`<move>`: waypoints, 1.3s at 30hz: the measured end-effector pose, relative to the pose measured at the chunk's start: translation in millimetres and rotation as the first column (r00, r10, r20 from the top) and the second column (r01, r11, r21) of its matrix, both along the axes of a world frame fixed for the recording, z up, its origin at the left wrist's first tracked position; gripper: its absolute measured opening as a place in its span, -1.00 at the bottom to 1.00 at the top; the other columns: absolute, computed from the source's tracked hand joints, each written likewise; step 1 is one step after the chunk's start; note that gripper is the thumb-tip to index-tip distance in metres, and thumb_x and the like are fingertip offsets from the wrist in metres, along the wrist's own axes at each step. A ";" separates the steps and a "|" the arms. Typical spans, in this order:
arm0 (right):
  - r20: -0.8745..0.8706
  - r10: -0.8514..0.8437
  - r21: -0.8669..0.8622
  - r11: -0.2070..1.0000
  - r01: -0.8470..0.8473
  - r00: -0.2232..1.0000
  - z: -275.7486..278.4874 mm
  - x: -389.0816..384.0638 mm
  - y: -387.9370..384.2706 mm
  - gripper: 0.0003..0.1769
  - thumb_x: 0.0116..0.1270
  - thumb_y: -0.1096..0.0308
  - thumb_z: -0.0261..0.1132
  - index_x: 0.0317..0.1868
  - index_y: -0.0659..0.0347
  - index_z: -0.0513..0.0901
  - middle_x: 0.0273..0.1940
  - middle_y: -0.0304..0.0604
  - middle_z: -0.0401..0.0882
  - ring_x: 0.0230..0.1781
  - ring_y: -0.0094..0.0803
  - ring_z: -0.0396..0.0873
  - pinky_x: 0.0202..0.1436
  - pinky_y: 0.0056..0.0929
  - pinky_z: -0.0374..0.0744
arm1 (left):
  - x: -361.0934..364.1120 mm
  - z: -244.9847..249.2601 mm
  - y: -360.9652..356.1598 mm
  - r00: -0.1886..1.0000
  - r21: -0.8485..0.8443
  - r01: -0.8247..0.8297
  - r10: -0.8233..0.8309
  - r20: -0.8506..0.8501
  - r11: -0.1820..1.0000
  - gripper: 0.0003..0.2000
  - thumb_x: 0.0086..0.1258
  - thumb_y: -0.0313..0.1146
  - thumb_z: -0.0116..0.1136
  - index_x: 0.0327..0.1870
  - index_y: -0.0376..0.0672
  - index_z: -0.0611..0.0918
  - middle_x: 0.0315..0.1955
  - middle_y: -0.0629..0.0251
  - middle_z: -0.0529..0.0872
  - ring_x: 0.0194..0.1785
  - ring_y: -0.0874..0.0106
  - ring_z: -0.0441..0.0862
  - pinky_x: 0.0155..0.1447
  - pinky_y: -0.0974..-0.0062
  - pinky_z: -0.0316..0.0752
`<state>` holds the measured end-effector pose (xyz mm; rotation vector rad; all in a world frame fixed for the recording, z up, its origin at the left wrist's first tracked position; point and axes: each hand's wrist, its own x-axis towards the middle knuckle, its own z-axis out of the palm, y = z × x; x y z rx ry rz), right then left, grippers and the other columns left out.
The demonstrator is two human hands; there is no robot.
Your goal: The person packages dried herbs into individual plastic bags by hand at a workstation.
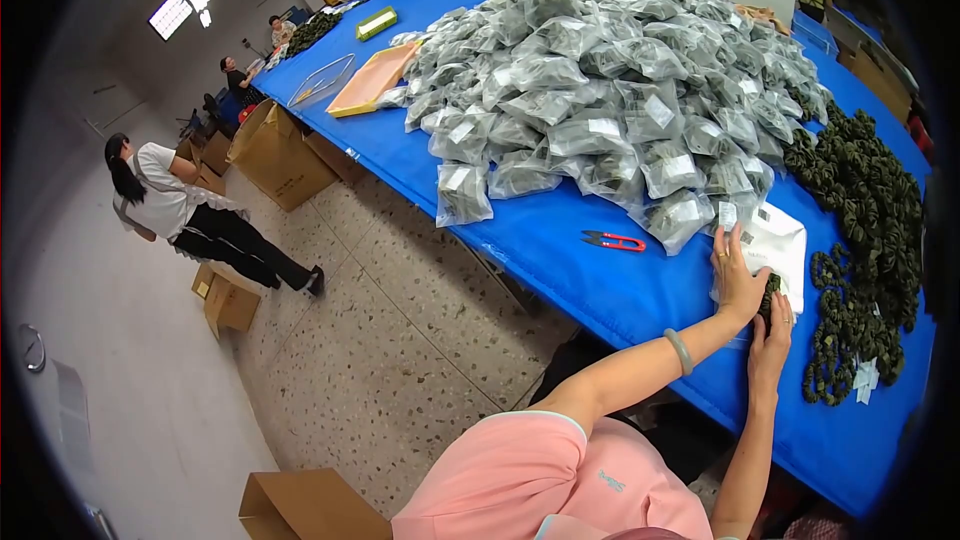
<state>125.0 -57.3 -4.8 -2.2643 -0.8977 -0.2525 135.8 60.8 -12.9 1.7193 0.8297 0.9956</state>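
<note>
My left hand (pixel 737 278), with a bangle on the wrist, lies on a white plastic bag (pixel 785 245). Its fingers are stretched out, the tips at a small white label (pixel 727 215) and the thumb against a dark green gathered-fabric bundle (pixel 769 295). Curled around the lower end of that bundle is my right hand (pixel 770 342); part of the bundle is hidden by the fingers. Red-handled thread snips (pixel 615 241) lie to the left on the blue table cover (pixel 560 265).
A large heap of clear-bagged dark items (pixel 600 90) covers the table's middle. Dark green gathered-fabric strands (pixel 865 210) pile up at right. An orange tray (pixel 375 80) sits at the left edge. One person (pixel 165 190) stands on the floor near cardboard boxes (pixel 280 155); others sit farther back.
</note>
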 end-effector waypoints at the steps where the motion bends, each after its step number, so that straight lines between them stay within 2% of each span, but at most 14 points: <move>1: 0.017 0.003 -0.012 1.000 -0.002 1.000 -0.3 -0.1 0.4 -0.51 0.32 0.61 0.21 0.29 0.38 0.49 0.32 0.06 0.48 0.40 -0.03 0.37 0.43 -0.17 0.39 | -0.5 2.6 -1.9 0.994 0.069 -0.071 0.077 -0.083 0.995 -0.30 0.23 -0.51 0.30 0.41 -0.32 0.25 0.44 -0.12 0.16 0.24 0.06 0.43 0.31 0.27 0.40; 2: 0.017 0.003 -0.013 1.000 -0.003 1.000 -1.1 -0.5 0.3 -0.51 0.32 0.61 0.21 0.29 0.38 0.49 0.32 0.06 0.48 0.40 -0.03 0.37 0.43 -0.17 0.39 | -1.3 2.6 -2.7 0.994 0.067 -0.072 0.077 -0.083 0.995 -0.30 0.23 -0.51 0.30 0.41 -0.32 0.25 0.44 -0.12 0.16 0.24 0.06 0.43 0.31 0.27 0.40; 6: 0.054 0.023 -0.019 1.000 -0.022 0.998 -3.9 2.3 -0.2 -0.49 0.31 0.61 0.22 0.29 0.37 0.49 0.31 0.06 0.48 0.41 -0.04 0.37 0.43 -0.21 0.38 | 0.4 3.7 -3.8 0.952 -0.185 0.002 0.055 0.301 0.983 -0.37 0.26 -0.44 0.30 0.36 -0.36 0.35 0.31 -0.08 0.40 0.10 0.20 0.56 0.18 0.36 0.51; 7: 0.053 0.019 -0.020 1.000 -0.018 0.998 -4.0 2.5 0.5 -0.49 0.31 0.61 0.22 0.29 0.37 0.49 0.31 0.06 0.48 0.41 -0.04 0.37 0.43 -0.21 0.38 | 1.8 -0.2 -0.6 0.952 -0.186 0.006 0.051 0.300 0.983 -0.37 0.26 -0.44 0.30 0.36 -0.36 0.35 0.31 -0.08 0.40 0.10 0.20 0.56 0.18 0.36 0.51; 10: 0.034 0.047 -0.010 0.999 -0.046 0.998 -2.1 5.0 -0.8 -0.49 0.30 0.62 0.22 0.29 0.36 0.49 0.32 0.05 0.48 0.40 -0.03 0.37 0.43 -0.20 0.38 | 13.2 -29.0 18.2 0.974 -0.375 0.153 -0.075 0.214 0.914 -0.45 0.28 -0.40 0.29 0.29 -0.35 0.45 0.15 -0.03 0.56 0.02 0.21 0.59 0.12 0.39 0.53; 12: 0.027 0.033 -0.012 0.999 -0.033 0.999 0.0 7.3 -3.2 -0.49 0.29 0.62 0.23 0.29 0.36 0.49 0.32 0.05 0.48 0.40 -0.03 0.38 0.42 -0.20 0.38 | 18.7 -25.8 18.6 0.972 -0.443 0.213 -0.142 0.189 0.871 -0.48 0.28 -0.38 0.29 0.27 -0.35 0.48 0.09 -0.01 0.61 -0.01 0.21 0.61 0.10 0.39 0.53; 16: 0.073 0.103 0.057 0.993 -0.107 0.992 5.6 8.3 -0.3 -0.50 0.29 0.63 0.23 0.27 0.37 0.50 0.33 0.04 0.46 0.42 -0.04 0.36 0.41 -0.22 0.41 | -4.8 2.5 35.3 0.854 -0.460 0.494 -0.512 0.096 0.738 -0.60 0.32 -0.33 0.25 0.10 -0.40 0.58 -0.16 0.09 0.72 -0.16 0.34 0.64 0.01 0.48 0.55; 17: 0.070 0.095 0.054 0.994 -0.099 0.993 5.5 5.7 0.1 -0.50 0.29 0.63 0.23 0.27 0.37 0.50 0.33 0.04 0.46 0.42 -0.04 0.36 0.41 -0.22 0.41 | -11.4 8.4 33.1 0.850 -0.464 0.499 -0.519 0.095 0.732 -0.60 0.32 -0.33 0.25 0.10 -0.40 0.58 -0.16 0.09 0.72 -0.16 0.34 0.64 0.01 0.48 0.55; 21: 0.160 0.132 0.155 0.975 -0.157 0.978 7.7 -0.9 11.5 -0.49 0.28 0.66 0.22 0.28 0.37 0.50 0.33 0.07 0.46 0.40 -0.04 0.38 0.40 -0.23 0.42 | -26.2 36.8 25.5 0.805 -0.565 0.590 -0.369 0.464 0.577 -0.66 0.34 -0.34 0.21 0.05 -0.37 0.59 -0.13 0.16 0.71 -0.18 0.42 0.63 -0.06 0.55 0.54; 27: 0.079 0.063 0.283 0.955 -0.083 0.995 24.2 -2.2 14.5 -0.50 0.26 0.66 0.22 0.25 0.39 0.51 0.32 0.10 0.47 0.37 -0.01 0.41 0.38 -0.24 0.44 | -37.3 36.9 13.2 0.761 -0.598 0.642 -0.307 0.572 0.480 -0.79 0.42 -0.38 0.15 -0.02 -0.27 0.63 -0.17 0.24 0.71 -0.20 0.52 0.64 -0.10 0.62 0.55; 31: 0.067 0.171 0.258 0.949 -0.182 0.983 24.6 -9.1 4.2 -0.53 0.25 0.64 0.24 0.21 0.42 0.53 0.29 0.11 0.49 0.34 0.04 0.44 0.34 -0.23 0.46 | -45.8 37.5 27.1 0.619 -0.601 0.777 -0.410 0.670 0.189 -0.75 0.45 -0.33 0.13 0.03 -0.26 0.64 -0.12 0.20 0.71 -0.13 0.48 0.63 -0.03 0.61 0.52; 36: 0.220 0.010 0.197 0.979 -0.055 0.975 16.3 -6.5 4.5 -0.57 0.22 0.62 0.27 0.14 0.43 0.55 0.26 0.11 0.51 0.30 0.07 0.47 0.30 -0.24 0.49 | -56.1 45.7 -10.4 0.654 -0.621 0.756 -0.287 0.700 0.209 -0.74 0.48 -0.27 0.14 0.02 -0.26 0.65 -0.14 0.19 0.72 -0.17 0.48 0.66 -0.08 0.58 0.56; 38: 0.128 -0.041 0.210 0.978 0.013 0.991 0.9 0.3 1.9 -0.57 0.16 0.64 0.28 0.09 0.42 0.56 0.23 0.13 0.52 0.29 0.09 0.48 0.26 -0.23 0.51 | -59.1 51.0 -25.0 0.661 -0.631 0.750 -0.266 0.701 0.201 -0.73 0.50 -0.25 0.14 0.02 -0.26 0.65 -0.12 0.21 0.73 -0.13 0.47 0.68 -0.06 0.57 0.58; 39: 0.118 -0.101 0.192 0.978 0.077 0.988 13.7 -7.4 -2.3 -0.57 0.16 0.64 0.28 0.09 0.42 0.56 0.23 0.13 0.52 0.29 0.09 0.48 0.26 -0.23 0.51 | -63.4 50.5 -25.5 0.652 -0.643 0.753 -0.295 0.699 0.142 -0.73 0.50 -0.25 0.14 0.02 -0.26 0.65 -0.12 0.21 0.73 -0.13 0.47 0.68 -0.06 0.57 0.58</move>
